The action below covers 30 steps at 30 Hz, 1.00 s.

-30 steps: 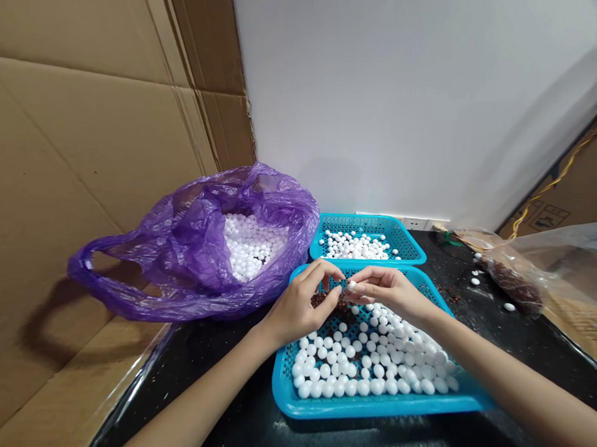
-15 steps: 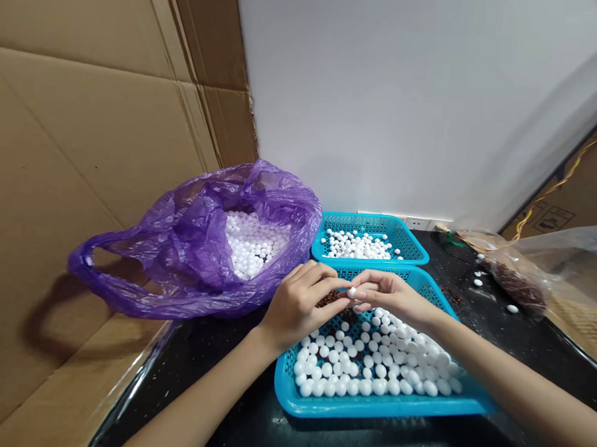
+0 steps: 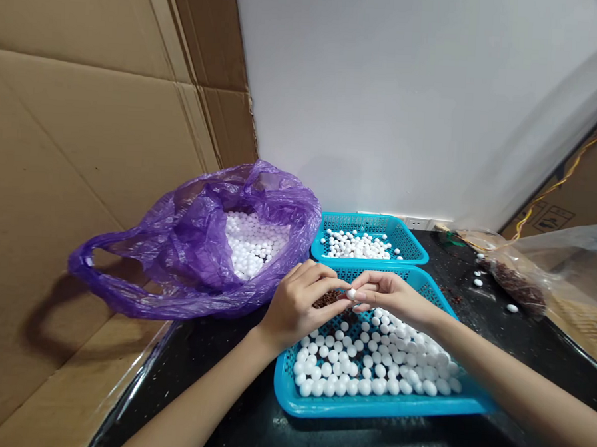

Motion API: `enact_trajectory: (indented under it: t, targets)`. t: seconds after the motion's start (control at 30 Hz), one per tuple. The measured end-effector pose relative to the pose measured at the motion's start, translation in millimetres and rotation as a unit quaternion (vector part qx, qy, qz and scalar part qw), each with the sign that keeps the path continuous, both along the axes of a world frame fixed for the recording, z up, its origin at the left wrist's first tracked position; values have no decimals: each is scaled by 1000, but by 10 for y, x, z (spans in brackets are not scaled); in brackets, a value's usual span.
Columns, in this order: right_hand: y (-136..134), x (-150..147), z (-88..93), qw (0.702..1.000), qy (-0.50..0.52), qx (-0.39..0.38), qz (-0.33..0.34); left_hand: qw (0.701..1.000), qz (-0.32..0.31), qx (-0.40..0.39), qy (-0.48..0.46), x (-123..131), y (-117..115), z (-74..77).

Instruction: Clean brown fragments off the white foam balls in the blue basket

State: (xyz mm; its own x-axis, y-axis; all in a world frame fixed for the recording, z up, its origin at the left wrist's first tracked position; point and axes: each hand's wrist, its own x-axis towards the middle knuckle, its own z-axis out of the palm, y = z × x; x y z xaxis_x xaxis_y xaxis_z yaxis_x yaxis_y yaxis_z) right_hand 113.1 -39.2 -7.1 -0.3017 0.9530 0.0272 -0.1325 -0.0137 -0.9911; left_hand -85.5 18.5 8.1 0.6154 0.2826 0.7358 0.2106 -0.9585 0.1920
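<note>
A small white ball [image 3: 351,294] is pinched over the front basket, between the fingertips of both hands. My left hand [image 3: 299,298] reaches in from the left, its thumb and index fingertip closed at the ball's near side. From the right, my right hand [image 3: 392,296] grips the same ball with thumb and fingers. Below them, the blue plastic basket [image 3: 369,408] holds many loose white balls [image 3: 386,358]. Dark reddish-brown bits [image 3: 328,298] lie in its far left part, partly hidden by my left hand.
A purple plastic bag [image 3: 187,244] of white balls stands left, against cardboard [image 3: 72,145]. Behind the front basket is a second blue basket [image 3: 371,259] with white balls. At right, a clear bag of brown bits [image 3: 518,288] and a few stray balls [image 3: 512,309] lie on the black tabletop [image 3: 502,341].
A small reddish-brown speck seen on top of the ball at my left fingertips no longer shows. Both hands stay almost in the same place.
</note>
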Motion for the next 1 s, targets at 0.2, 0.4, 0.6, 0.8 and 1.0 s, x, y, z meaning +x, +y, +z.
enact_trajectory:
  t: [0.2,0.4,0.6,0.8,1.0]
  targets:
    - [-1,-1,13,1000,-1,-10,1,1000,-26,3,5,7,-3,13]
    - [-2,-15,26,999,-15,-28,4,999,-52,13,-2,14,-27,46]
    - [-2,-19,27,999,-10,-39,17,997,-81,-7,-11,31,-34,38]
    - [-7,-28,17,999,-1,-41,21,994,-105,-27,-3,32,-30,27]
    - [-12,-19,3,999,-14,-41,20,993,-117,-34,0,33,-19,17]
